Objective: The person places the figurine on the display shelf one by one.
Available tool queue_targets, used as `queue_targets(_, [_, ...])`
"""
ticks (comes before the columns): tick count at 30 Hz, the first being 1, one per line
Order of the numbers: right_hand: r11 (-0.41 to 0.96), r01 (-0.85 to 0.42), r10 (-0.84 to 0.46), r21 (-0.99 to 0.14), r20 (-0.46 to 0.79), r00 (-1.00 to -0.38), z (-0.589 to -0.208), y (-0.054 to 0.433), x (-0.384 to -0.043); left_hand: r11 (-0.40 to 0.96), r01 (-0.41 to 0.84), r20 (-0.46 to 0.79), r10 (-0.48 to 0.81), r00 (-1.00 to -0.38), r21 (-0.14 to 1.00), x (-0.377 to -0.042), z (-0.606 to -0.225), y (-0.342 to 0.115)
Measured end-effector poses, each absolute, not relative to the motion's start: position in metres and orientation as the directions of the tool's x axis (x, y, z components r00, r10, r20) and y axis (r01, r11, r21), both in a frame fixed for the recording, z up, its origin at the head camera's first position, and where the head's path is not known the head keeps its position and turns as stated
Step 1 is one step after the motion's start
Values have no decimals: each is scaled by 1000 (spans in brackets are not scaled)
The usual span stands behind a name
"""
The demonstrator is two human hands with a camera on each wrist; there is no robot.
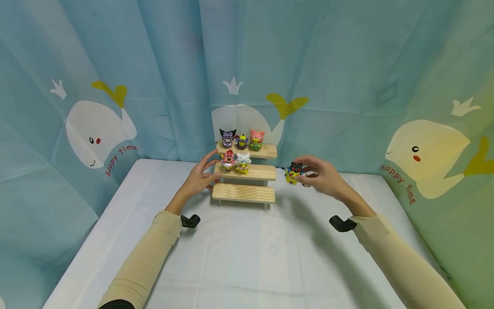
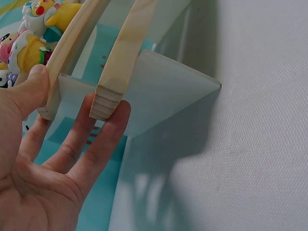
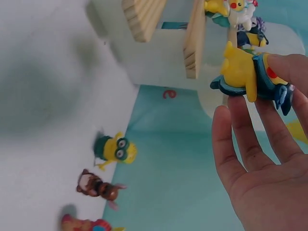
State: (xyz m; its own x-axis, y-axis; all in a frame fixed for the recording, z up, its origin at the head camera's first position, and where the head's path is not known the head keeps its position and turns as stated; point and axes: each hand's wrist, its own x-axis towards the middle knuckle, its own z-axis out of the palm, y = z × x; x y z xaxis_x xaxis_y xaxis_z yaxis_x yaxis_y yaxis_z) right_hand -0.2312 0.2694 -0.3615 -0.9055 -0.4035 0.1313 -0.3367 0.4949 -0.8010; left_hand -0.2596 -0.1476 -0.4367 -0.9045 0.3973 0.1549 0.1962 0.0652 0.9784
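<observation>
A three-tier wooden display shelf (image 1: pixel 244 193) with pale translucent supports stands at the back of the white table. My left hand (image 1: pixel 197 178) holds it at its left end; in the left wrist view the thumb (image 2: pixel 36 86) presses on one board while two fingers reach the board beside it. My right hand (image 1: pixel 324 178) pinches a yellow figurine (image 3: pixel 238 72) with a dark blue cape and dark headgear, held in the air right of the shelf. On the middle tier stand a pink figurine (image 1: pixel 228 160) and a white-hooded yellow figurine (image 1: pixel 243 163).
The top tier bears a purple-black figurine (image 1: pixel 228 138), a small yellow-purple one (image 1: pixel 242 141) and a pink-green one (image 1: pixel 256 140). In the right wrist view, a goggled yellow figurine (image 3: pixel 115 148), a brown one (image 3: pixel 98 186) and a reddish one (image 3: pixel 82 224) stand on the table. A blue curtain (image 1: pixel 328 64) hangs behind.
</observation>
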Motion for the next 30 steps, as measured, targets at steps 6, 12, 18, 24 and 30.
queue_targets(6, [482,-385,-444,-787,159,-882,-356,256,-238,75,197,153,391,-908,978,-260,-436,-146])
queue_targets(12, [472,-434,-480,-767,190,-857,-354,236,-243,72,186,144,390,-910,980,-259,-434,-147])
queue_targets(18, [439,-443,-494,-782,202,-846,-357,216,-252,64,187,148,390,-909,980,-259,-435,-147])
queue_targets(24, [401,-455,-510,-795,219,-832,-361,202,-260,51,190,155,394,-906,980,-259,-437,-149])
queue_targets(30, [397,-466,-501,-791,238,-832,-366,192,-266,55,199,161,397,-904,979,-260,-437,-148])
